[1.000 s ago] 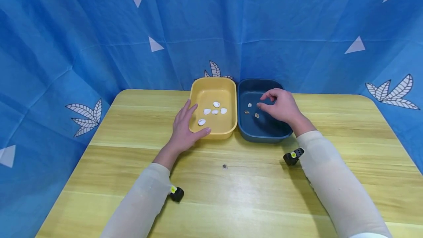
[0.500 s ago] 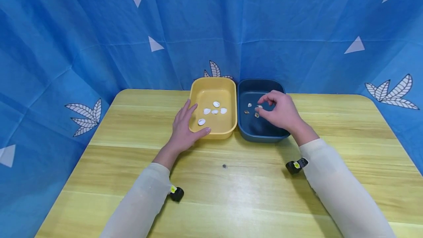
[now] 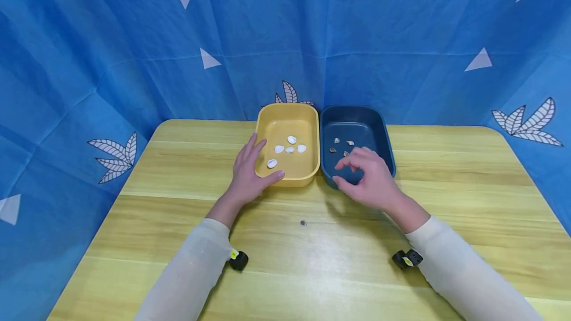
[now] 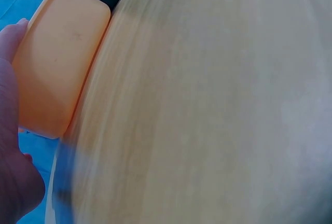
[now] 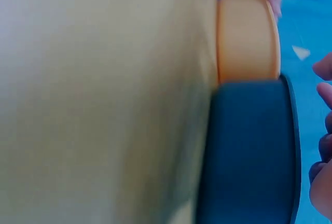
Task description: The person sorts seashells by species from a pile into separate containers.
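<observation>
My left hand [image 3: 248, 172] spreads its fingers along the left front corner of the yellow tray [image 3: 315, 162], the thumb lying over the front rim. Several white seashells [image 3: 278, 149] lie in that tray. Over the front of the dark blue tray [image 3: 366, 113] hovers my right hand [image 3: 372, 180], thumb and index finger apart and nothing visible between them. Small brownish seashells sit in the blue tray; one seashell [image 3: 350, 142] lies behind the right hand, and another is partly hidden by its fingers. The right wrist view shows the blue tray's outer wall [image 5: 251, 151] beside the fingers [image 5: 326, 93].
Both trays stand side by side at the back of the wooden table [image 3: 285, 271], before a blue curtain [image 3: 267, 24]. A small dark spot or object [image 3: 303, 223] shows on the tabletop between the forearms, too small to identify.
My right hand has let go of a small seashell, now lying in the blue tray, and has moved back toward the tray's front edge. The left hand has stayed put.
</observation>
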Tool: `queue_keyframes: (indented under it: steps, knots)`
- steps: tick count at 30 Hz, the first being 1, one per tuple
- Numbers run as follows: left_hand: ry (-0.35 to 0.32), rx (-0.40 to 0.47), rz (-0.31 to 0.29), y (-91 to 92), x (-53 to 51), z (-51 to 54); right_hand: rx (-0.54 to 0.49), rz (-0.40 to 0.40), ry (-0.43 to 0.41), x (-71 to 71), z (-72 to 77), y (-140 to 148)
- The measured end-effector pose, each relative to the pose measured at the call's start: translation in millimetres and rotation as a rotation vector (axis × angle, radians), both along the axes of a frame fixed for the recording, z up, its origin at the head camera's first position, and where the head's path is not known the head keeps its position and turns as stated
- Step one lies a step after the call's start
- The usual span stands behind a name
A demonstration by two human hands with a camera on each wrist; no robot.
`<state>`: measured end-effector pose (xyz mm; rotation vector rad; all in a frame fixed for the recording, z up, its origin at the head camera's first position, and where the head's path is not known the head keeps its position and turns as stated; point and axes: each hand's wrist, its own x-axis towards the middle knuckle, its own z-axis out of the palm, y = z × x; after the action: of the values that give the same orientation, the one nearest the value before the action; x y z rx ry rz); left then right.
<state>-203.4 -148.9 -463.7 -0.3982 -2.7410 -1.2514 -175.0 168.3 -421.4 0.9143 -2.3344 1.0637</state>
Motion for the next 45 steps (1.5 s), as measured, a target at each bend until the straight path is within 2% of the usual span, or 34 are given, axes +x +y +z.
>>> queue_keyframes:
  steps: [6,16,23,30,39,45]
  knots:
    - [-0.004,0.009,0.003,-0.5,-0.3,0.4,0.024,0.079,0.008,19.1,-6.6,-13]
    - [-0.004,0.009,0.010,-1.6,-1.2,-2.7,0.070,0.213,-0.102,38.6,-16.5,-32]
    - [0.004,0.008,0.010,-1.4,-1.6,-2.4,0.108,0.280,-0.181,44.2,-25.6,-39]
    - [0.009,0.014,0.010,-0.2,-1.8,-0.6,0.176,0.307,-0.270,43.9,-34.7,-42]
    - [0.007,0.007,0.012,1.1,-2.3,0.6,0.228,0.315,-0.312,41.5,-41.2,-44]
    - [0.007,0.004,0.017,2.0,-2.7,1.1,0.247,0.340,-0.292,42.0,-45.2,-48]
